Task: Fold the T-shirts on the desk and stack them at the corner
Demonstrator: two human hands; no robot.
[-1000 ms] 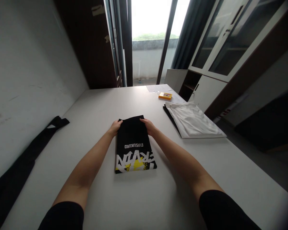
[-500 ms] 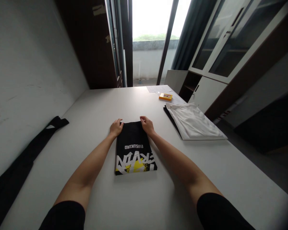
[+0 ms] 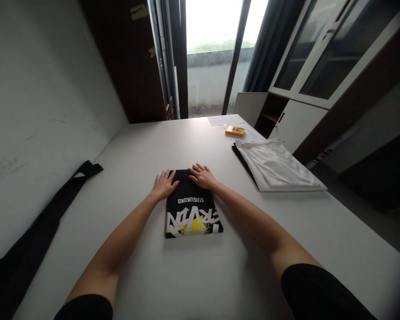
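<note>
A black T-shirt (image 3: pixel 194 215), folded into a neat rectangle, lies flat on the white table (image 3: pixel 200 275). White lettering and a yellow patch are printed on it, upside down from where I look. My left hand (image 3: pixel 165 184) rests on its far left corner, fingers spread, partly over the table. Across the far right corner lies my right hand (image 3: pixel 203 176), flat with fingers stretched out. Both palms face down, and neither hand grips the cloth.
To the right lies a stack of folded white cloth (image 3: pixel 276 166) with a black piece under it. Behind it are a yellow box (image 3: pixel 235 131) and paper sheets (image 3: pixel 225 120). A long black garment (image 3: pixel 58 209) stretches along the left wall. Cabinets (image 3: pixel 303 120) stand at the right.
My hands have gone from holding the shirt's far corners to lying flat with fingers spread on top of them. The view has shifted slightly, moving everything a little right.
</note>
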